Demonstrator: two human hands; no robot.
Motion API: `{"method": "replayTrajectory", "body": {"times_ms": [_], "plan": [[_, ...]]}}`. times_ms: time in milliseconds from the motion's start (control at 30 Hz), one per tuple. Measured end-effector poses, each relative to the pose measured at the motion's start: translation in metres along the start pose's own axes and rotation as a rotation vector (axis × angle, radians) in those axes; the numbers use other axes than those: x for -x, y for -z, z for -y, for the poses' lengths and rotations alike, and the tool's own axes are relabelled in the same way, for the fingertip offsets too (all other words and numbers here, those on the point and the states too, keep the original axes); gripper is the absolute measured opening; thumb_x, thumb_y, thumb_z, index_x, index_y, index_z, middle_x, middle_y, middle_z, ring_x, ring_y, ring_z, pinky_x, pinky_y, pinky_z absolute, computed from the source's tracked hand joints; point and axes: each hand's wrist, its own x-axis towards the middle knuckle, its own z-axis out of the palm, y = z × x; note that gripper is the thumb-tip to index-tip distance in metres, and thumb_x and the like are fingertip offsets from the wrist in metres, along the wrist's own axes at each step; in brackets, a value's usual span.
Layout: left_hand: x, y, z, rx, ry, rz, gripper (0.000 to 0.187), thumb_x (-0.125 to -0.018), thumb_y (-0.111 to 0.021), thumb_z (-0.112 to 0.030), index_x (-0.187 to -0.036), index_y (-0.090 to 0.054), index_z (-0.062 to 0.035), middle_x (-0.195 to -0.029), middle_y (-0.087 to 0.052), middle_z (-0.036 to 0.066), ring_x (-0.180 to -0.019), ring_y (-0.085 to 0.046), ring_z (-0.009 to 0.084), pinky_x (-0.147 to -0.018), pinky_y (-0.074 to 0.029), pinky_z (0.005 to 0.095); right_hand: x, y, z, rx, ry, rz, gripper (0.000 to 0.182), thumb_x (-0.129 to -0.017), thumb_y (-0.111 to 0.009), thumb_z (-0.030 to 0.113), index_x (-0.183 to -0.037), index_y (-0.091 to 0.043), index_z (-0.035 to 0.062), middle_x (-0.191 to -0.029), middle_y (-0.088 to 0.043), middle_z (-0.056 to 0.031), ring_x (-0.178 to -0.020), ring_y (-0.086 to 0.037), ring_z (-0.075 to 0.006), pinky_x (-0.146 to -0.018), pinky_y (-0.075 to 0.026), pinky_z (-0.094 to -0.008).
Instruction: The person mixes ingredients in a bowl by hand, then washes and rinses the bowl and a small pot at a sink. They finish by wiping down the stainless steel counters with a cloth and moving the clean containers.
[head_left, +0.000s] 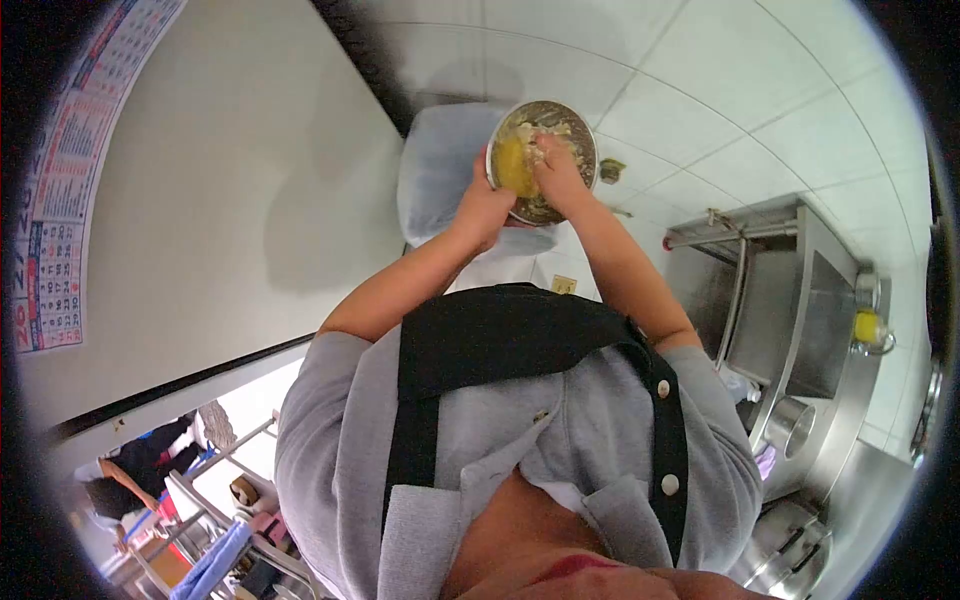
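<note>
My left hand (pixel 488 205) grips the near left rim of a round metal bowl (pixel 582 132), which is tilted so that its inside faces me. Inside are wet, whitish food scraps and a smooth yellow mass (pixel 515 165) whose kind I cannot make out. My right hand (pixel 556 170) reaches into the bowl with its fingers curled down against the scraps; whatever they hold is hidden. Beneath and behind the bowl stands a bin (pixel 430 165) lined with a translucent plastic bag.
On the left is a large pale panel (pixel 240 170) bearing a calendar (pixel 60 220). A steel sink unit (pixel 775 320) stands at right, with a small pot (pixel 790 425) and a lidded pot (pixel 785 550) nearer. Another person's arm (pixel 130 480) shows at lower left, beside a cluttered rack (pixel 215 500).
</note>
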Motion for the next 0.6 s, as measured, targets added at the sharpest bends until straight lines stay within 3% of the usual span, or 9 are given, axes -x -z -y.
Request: {"method": "replayTrajectory", "body": {"times_ms": [67,167,300,433,533,600], "plan": [[-0.006,0.011,-0.014,-0.075,-0.057,-0.038,0.077,-0.069,-0.042,0.007,-0.137,-0.012,-0.0133,-0.124,-0.038,0.016,-0.112,-0.045,0.0311,-0.080,-0.052,0.0418,-0.016,-0.012,0.004,-0.047,0.038,-0.006,0.034,-0.082,-0.050,0.016,-0.111,-0.050,-0.0011,-0.113,-0.049,-0.0228,-0.112,-0.043,-0.0364,-0.098,-0.031,-0.0407],[-0.001,0.039,-0.029,-0.227,-0.186,-0.073,0.072,-0.070,-0.044,0.004,-0.137,-0.019,-0.0104,-0.121,-0.044,0.014,-0.109,-0.047,0.0252,-0.087,-0.045,0.0348,-0.036,-0.039,0.024,-0.201,0.172,0.113,0.034,-0.075,-0.053,0.009,-0.108,-0.051,0.0009,-0.108,-0.051,-0.0219,-0.104,-0.046,-0.0386,-0.092,-0.037,-0.0414],[-0.003,0.056,-0.049,-0.276,-0.300,-0.096,0.068,-0.072,-0.046,0.001,-0.135,-0.024,-0.0074,-0.119,-0.048,0.013,-0.108,-0.047,0.0209,-0.090,-0.040,0.0310,-0.044,-0.048,0.056,0.077,0.358,0.311,0.031,-0.075,-0.057,0.016,-0.104,-0.055,0.0035,-0.104,-0.053,-0.0181,-0.100,-0.049,-0.0365,-0.089,-0.039,-0.0426],[0.003,0.052,-0.065,-0.401,-0.184,-0.211,0.067,-0.071,-0.045,0.003,-0.134,-0.025,-0.0065,-0.121,-0.047,0.014,-0.112,-0.045,0.0223,-0.095,-0.036,0.0310,-0.053,-0.017,0.071,0.516,0.523,0.478,0.031,-0.075,-0.058,0.017,-0.102,-0.057,0.0024,-0.103,-0.055,-0.0166,-0.098,-0.051,-0.0349,-0.088,-0.039,-0.0443],[-0.023,0.078,-0.042,-0.545,-0.355,-0.154,0.069,-0.072,-0.043,0.000,-0.136,-0.018,-0.0068,-0.124,-0.044,0.022,-0.114,-0.046,0.0300,-0.097,-0.035,0.0349,-0.072,-0.013,0.051,0.371,0.596,0.188,0.032,-0.075,-0.057,0.018,-0.102,-0.057,0.0015,-0.103,-0.054,-0.0172,-0.098,-0.051,-0.0353,-0.091,-0.037,-0.0436],[-0.020,0.073,-0.043,-0.576,-0.395,-0.190,0.070,-0.071,-0.042,0.002,-0.137,-0.020,-0.0068,-0.127,-0.041,0.022,-0.118,-0.042,0.0302,-0.100,-0.032,0.0334,-0.071,-0.015,0.044,0.349,0.603,0.044,0.030,-0.075,-0.057,0.017,-0.101,-0.057,0.0013,-0.102,-0.054,-0.0182,-0.097,-0.051,-0.0365,-0.090,-0.038,-0.0433]]}}
